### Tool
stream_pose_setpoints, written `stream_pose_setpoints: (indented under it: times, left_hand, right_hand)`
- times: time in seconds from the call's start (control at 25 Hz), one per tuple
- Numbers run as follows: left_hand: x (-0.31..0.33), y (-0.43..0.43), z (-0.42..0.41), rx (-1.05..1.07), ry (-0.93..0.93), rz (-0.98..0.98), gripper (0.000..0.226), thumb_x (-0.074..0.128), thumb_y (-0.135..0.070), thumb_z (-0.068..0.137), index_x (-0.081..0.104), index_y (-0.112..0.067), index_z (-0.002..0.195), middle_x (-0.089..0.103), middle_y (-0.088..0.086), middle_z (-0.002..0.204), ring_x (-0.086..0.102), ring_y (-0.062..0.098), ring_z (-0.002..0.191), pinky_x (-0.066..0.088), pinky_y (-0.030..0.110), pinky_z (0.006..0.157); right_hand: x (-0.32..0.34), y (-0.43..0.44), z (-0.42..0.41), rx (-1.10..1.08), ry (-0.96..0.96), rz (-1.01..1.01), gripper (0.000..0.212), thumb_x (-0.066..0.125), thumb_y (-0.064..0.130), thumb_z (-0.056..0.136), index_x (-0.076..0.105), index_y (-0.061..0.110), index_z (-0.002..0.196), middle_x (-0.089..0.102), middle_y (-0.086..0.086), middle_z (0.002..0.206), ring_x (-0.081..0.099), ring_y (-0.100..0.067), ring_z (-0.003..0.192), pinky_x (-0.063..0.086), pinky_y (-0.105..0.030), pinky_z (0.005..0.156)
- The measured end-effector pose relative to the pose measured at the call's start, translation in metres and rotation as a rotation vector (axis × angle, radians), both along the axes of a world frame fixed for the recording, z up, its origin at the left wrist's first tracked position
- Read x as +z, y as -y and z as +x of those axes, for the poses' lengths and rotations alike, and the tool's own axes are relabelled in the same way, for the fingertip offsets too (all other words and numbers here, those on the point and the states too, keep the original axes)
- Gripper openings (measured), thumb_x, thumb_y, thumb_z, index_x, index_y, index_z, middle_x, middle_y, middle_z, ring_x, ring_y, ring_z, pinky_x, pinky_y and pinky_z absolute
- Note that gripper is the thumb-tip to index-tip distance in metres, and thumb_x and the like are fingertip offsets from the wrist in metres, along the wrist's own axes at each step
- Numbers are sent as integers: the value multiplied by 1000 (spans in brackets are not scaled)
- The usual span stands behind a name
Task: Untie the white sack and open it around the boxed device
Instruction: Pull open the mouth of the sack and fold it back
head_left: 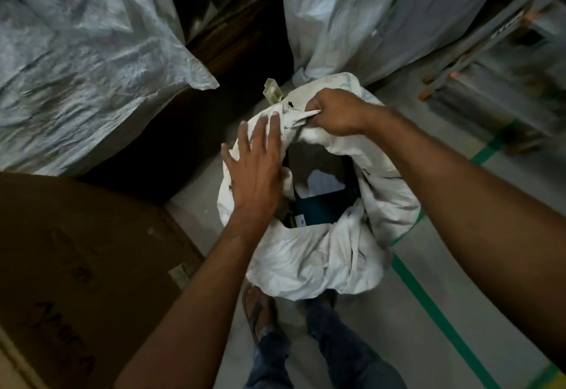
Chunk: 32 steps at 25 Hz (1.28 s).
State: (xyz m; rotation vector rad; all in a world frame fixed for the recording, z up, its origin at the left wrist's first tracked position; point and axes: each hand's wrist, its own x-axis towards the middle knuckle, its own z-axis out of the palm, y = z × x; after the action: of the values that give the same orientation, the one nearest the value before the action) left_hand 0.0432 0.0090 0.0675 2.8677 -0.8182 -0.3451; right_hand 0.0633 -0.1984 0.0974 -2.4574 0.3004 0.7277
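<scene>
The left hand (255,162) lies flat with fingers spread on the left rim of the white sack (318,254), while the right hand (335,111) pinches a twisted fold of cloth at the far rim. The sack stands on the floor (428,281) with its mouth open around the dark box (321,186) inside. Beside it are 2 large wrapped bundles (79,51), a cardboard carton (76,260) and a green floor line (441,318).
</scene>
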Motion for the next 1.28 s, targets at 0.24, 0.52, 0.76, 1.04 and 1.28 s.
stream_pose_setpoints:
  times: [0.24,0.52,0.76,1.04,1.28]
  left_hand:
    - [-19,16,56,98,-243,-316,50,52,-15,101,43,-18,150,61,12,134,61,33,117,47,44,96]
    - [-30,-26,107,211,-1177,-587,35,52,-14,105,53,-13,140,69,7,119,72,12,100,61,28,78]
    - [-39,19,121,-121,-82,-317,60,47,-30,89,47,-18,148,52,9,145,49,31,134,40,51,105]
    - [-72,115,103,-417,32,-54,54,68,-15,78,52,-7,129,67,18,110,64,41,99,45,51,88]
    - [-64,107,141,-572,-86,-37,51,40,-47,89,58,-13,122,72,15,98,69,40,86,52,44,69]
  right_hand:
    - [-32,-15,-50,-218,627,-581,28,62,27,94,63,22,121,61,-4,130,55,-29,119,38,-47,96]
    - [-83,9,-68,-106,214,-545,83,67,19,89,25,35,159,47,-12,149,50,-35,131,43,-54,99]
    - [-27,46,8,-534,92,-20,43,54,11,68,79,32,95,77,0,101,68,-22,99,56,-34,86]
    - [-37,16,-24,-635,429,-518,48,63,23,78,64,26,126,63,-2,129,56,-29,119,41,-41,94]
    - [-95,-17,-89,-721,35,-640,98,71,42,81,16,28,161,41,-16,153,42,-38,139,37,-56,104]
